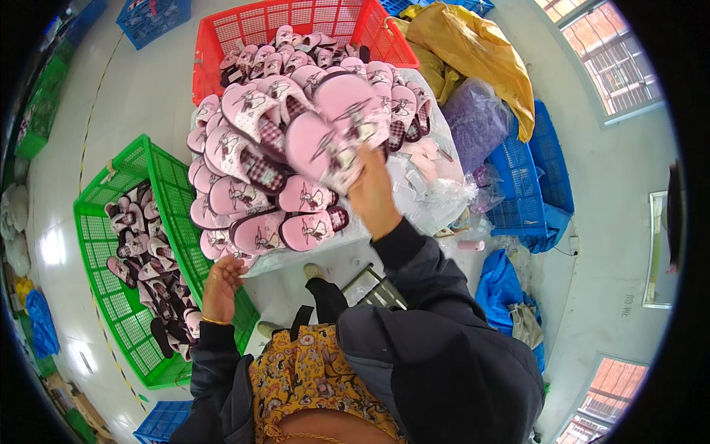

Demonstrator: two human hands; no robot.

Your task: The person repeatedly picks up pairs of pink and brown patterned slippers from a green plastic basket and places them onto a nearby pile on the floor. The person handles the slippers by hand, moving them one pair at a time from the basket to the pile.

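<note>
My right hand (371,194) grips a pair of pink slippers (336,140) with a cartoon print, lifted above the table and slightly blurred by motion. Beneath and around them, more slippers (240,194) of the same kind lie in overlapping piles, some showing dark checked linings. Loosely curled, my left hand (222,285) is at the front left corner of the table, just below the nearest slippers, and nothing shows in it. The table (325,250) is covered in pale plastic sheeting.
A red basket (251,33) of slippers stands at the far side. On the left, a green basket (122,288) holds more slippers. Clear plastic bags (436,200) lie at the table's right, near blue crates (518,185) and a yellow sack (473,44). A stool (370,285) is underneath.
</note>
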